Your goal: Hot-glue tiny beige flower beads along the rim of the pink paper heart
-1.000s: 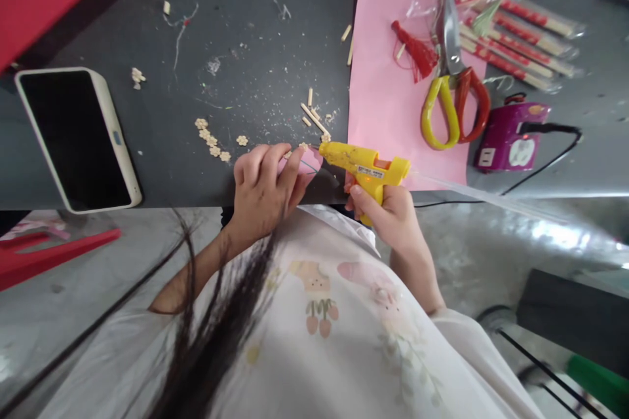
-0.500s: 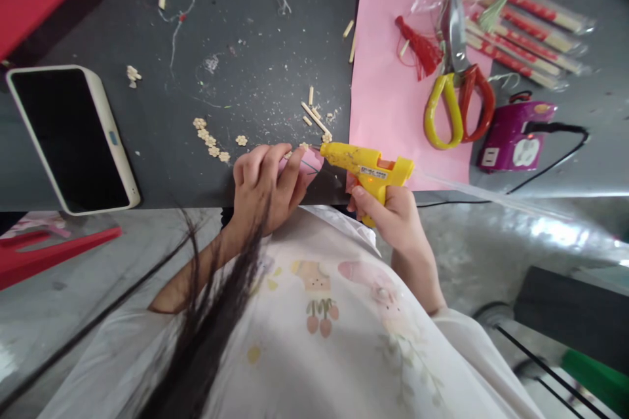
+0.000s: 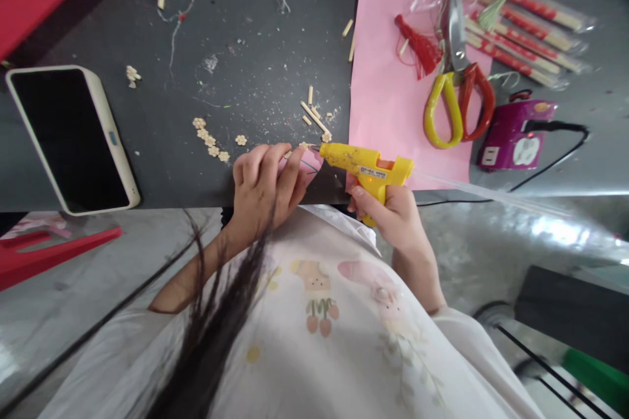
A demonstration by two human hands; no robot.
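My right hand (image 3: 386,209) is wrapped round the handle of a yellow hot glue gun (image 3: 366,163), its nozzle pointing left. A clear glue stick (image 3: 472,190) trails from the gun's back end. Under the curled fingers of my left hand (image 3: 265,180) is a small pink piece (image 3: 309,163) with a dark line on it, mostly covered by the fingers. The nozzle tip is at the piece's upper right edge, by small wooden flowers. One loose wooden flower (image 3: 240,140) lies left of it, and a row of several wooden flowers (image 3: 210,141) is farther left.
Short wooden sticks (image 3: 314,116) lie beyond the nozzle. Scissors (image 3: 459,78) and a red tassel (image 3: 420,46) rest on pink paper (image 3: 378,78). Wrapped chopsticks (image 3: 525,39) and a purple power box (image 3: 515,137) are at right. A phone (image 3: 69,137) lies left.
Both hands, the glue gun and the pink piece keep practically the same positions. Only the strands of hair hanging in front have shifted slightly.
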